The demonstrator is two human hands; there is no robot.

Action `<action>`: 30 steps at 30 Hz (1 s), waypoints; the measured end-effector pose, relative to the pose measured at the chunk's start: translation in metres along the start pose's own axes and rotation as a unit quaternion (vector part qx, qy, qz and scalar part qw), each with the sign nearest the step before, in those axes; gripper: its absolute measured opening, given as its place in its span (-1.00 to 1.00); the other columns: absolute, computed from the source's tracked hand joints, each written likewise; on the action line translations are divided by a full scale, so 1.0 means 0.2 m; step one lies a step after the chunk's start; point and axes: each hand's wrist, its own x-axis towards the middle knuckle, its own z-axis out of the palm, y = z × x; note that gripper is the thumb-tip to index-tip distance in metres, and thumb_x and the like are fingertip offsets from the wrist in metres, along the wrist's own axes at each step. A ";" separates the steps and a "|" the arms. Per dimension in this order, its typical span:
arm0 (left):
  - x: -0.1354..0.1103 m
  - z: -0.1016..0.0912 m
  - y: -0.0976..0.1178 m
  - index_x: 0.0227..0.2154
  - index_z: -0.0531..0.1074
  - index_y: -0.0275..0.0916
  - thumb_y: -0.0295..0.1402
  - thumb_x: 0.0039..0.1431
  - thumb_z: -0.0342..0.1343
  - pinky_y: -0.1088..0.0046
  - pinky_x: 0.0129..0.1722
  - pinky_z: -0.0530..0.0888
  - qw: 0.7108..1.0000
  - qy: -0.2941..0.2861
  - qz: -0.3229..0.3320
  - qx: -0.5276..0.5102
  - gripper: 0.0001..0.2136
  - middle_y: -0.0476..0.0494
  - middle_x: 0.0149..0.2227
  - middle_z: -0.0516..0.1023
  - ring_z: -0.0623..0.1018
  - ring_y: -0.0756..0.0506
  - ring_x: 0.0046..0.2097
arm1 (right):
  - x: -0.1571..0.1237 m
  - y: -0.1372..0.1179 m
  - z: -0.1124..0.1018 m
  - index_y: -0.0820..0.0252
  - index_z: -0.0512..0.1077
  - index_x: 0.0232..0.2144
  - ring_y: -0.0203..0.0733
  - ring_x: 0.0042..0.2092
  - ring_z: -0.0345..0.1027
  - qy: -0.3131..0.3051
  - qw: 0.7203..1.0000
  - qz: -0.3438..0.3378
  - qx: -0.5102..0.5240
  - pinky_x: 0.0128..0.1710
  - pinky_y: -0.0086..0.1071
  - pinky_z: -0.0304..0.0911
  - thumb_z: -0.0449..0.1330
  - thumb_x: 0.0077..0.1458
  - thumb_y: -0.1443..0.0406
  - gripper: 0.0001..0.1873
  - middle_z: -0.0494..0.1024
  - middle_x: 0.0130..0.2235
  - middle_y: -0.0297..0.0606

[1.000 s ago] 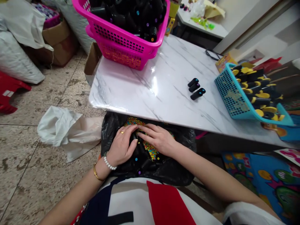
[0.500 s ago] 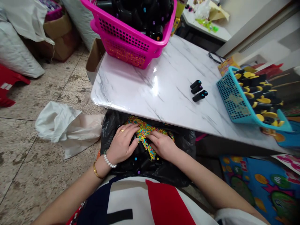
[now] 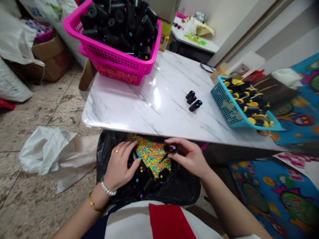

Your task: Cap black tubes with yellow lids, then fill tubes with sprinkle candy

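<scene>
Held tube: one small black tube (image 3: 170, 148), purple dot on its end, in the right hand (image 3: 193, 157), just above the beads, near the table's front edge
Right grip: closed, thumb below and fingers above, pinching the tube
Left grip: left hand (image 3: 121, 164) lies palm down over dark tubes (image 3: 148, 182) at the bag's left side; cannot tell whether the fingers clasp one
Handling: tube looks like stiff, smooth plastic; probably light, a bit slippery, not very fragile; best hold seems mid-barrel, thumb against fingers
Beads: small, round, many-coloured beads (image 3: 149, 154), far too many to count; likely hard and prone to roll
Bag: one black plastic bag (image 3: 184, 191) around beads and tubes; at least three coloured tube ends show there, blue, purple, yellow
Table: one marbled table (image 3: 119, 116); four tubes (image 3: 191, 99) lie together on it, judged by end dots, three blue, one purple
Baskets: two pink baskets (image 3: 112, 54), stacked, upper heaped with black pieces past counting; one turquoise basket (image 3: 226, 106) of black-and-yellow pieces, also uncounted
</scene>
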 end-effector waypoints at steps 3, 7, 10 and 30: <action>-0.01 0.01 -0.03 0.18 0.15 -0.22 -0.34 0.26 -0.08 0.08 0.11 0.28 0.999 0.015 0.002 -0.033 -0.58 -0.28 0.08 0.39 0.35 -0.23 0.11 | 0.07 0.07 -0.19 0.16 0.46 -0.15 -0.17 -0.27 0.39 0.205 0.967 -0.017 -0.149 -0.24 -0.28 0.34 0.27 -0.01 0.24 -0.68 0.52 -0.21 -0.20; -0.02 0.04 -0.05 0.11 0.22 -0.19 -0.41 0.25 -0.07 0.12 0.07 0.32 0.998 0.047 0.012 -0.034 -0.63 -0.24 0.03 0.42 0.39 -0.22 0.07 | 0.22 0.26 -0.42 0.22 0.52 -0.30 -0.16 -0.39 0.33 0.328 0.891 0.057 -0.308 -0.30 -0.28 0.25 0.27 -0.10 0.16 -0.69 0.50 -0.42 -0.26; -0.01 0.06 -0.04 0.09 0.23 -0.21 -0.38 0.18 0.02 0.05 0.09 0.31 0.998 0.057 0.000 -0.001 -0.60 -0.26 0.02 0.43 0.37 -0.28 0.10 | 0.33 0.35 -0.51 0.23 0.53 -0.29 -0.14 -0.41 0.36 0.321 0.889 0.120 -0.302 -0.31 -0.29 0.22 0.25 -0.10 0.10 -0.64 0.52 -0.49 -0.28; 0.04 -0.08 0.19 -0.10 0.34 -0.18 -0.43 0.19 0.10 0.02 0.20 0.29 0.980 0.045 0.148 -0.127 -0.79 -0.25 0.06 0.46 0.44 -0.15 0.11 | 0.01 -0.07 0.33 0.15 0.44 -0.19 -0.20 -0.18 0.49 -0.020 0.924 0.176 0.340 -0.09 -0.26 0.41 0.34 -0.04 0.28 -0.69 0.57 -0.22 -0.26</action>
